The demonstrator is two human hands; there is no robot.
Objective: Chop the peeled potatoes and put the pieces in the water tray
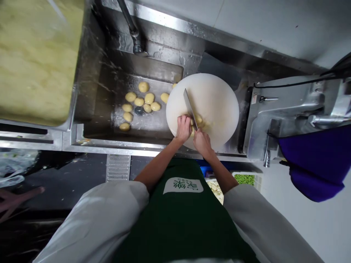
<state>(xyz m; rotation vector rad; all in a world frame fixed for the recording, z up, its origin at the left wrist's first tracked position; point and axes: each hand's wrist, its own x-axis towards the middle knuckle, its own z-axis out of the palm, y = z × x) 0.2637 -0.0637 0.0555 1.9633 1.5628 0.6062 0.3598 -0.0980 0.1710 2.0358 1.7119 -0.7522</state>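
My right hand (202, 141) is closed round the handle of a kitchen knife (188, 105), whose broad blade points away from me across a round white cutting board (222, 96). Just left of the blade, the curled fingers of my left hand (183, 127) press on a peeled potato (192, 132), mostly hidden beneath the hand and knife. Pale potato pieces (199, 118) lie on the board to the right of the blade.
Several peeled potatoes (149, 98) lie in the steel sink (95, 91) left of the board, near the drain, with a faucet (137, 44) above. A large container of cloudy yellowish liquid (38, 54) stands far left. At right are a slicing machine (290, 96) and a purple cloth (318, 157).
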